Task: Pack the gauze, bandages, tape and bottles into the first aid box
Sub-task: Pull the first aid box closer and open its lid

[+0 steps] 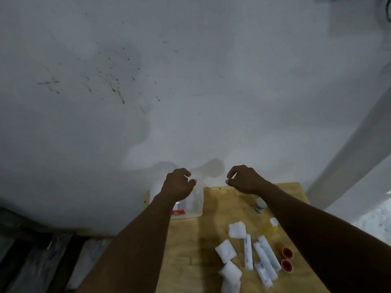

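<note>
A clear plastic first aid box [195,205] with a red label stands at the table's far left corner against the wall. My left hand [177,183] hovers over it, fingers curled and apart, holding nothing. My right hand [245,179] is raised to the right of the box, also loosely curled and empty. White gauze pads [237,229] [225,251] [230,272] lie near the front. Beside them lie several wrapped bandage rolls [264,259]. A white bottle [260,205] and a yellow bottle [273,226] stand by my right forearm. Two red-centred tape rolls [287,259] sit at the right.
The wooden table [222,208] is small and butts against a stained white wall [190,81]. Its right edge lies under my right arm. A white pillar [349,166] rises to the right. Dark planks and clutter [42,261] fill the floor at lower left.
</note>
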`<move>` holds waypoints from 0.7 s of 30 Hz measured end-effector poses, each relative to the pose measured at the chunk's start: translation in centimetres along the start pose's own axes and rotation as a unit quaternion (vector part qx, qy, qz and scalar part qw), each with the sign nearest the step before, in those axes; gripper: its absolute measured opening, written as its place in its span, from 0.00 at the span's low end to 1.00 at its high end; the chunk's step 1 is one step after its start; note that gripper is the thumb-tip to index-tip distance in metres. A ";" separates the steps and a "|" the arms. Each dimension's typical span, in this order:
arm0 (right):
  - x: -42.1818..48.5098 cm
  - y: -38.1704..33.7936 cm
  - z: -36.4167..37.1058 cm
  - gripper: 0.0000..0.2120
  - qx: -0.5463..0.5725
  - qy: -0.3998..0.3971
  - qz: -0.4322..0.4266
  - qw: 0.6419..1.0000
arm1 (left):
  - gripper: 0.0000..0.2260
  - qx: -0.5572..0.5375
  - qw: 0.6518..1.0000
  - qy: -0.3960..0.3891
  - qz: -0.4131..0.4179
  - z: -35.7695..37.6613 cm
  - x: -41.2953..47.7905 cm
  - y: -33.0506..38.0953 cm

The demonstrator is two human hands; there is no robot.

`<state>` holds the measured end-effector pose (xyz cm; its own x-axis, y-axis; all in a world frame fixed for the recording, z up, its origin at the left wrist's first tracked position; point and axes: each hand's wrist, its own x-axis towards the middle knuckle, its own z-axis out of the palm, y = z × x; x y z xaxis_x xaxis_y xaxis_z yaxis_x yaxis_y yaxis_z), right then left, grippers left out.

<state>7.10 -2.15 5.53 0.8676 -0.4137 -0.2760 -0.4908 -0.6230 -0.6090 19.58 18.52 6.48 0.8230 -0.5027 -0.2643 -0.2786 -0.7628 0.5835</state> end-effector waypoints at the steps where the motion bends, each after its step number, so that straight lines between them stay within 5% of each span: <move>1: 0.1 -0.1 0.3 0.11 0.002 -0.003 0.000 1.000 | 0.17 0.004 1.000 0.003 -0.001 0.2 -0.1 -0.3; 13: 4.0 -1.1 9.8 0.19 0.062 0.049 -0.025 0.997 | 0.26 0.067 0.977 0.183 -0.082 3.6 0.7 -9.6; 21: 5.8 -0.8 18.0 0.30 0.122 0.109 -0.071 0.984 | 0.30 -0.054 0.973 0.213 -0.076 6.8 2.8 -14.8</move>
<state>13.97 7.86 -8.94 0.8751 -0.4832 -0.0259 -0.3093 -0.5174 -0.7979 22.61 25.68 -8.15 0.9874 -0.1564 -0.0248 -0.1035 -0.7564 0.6459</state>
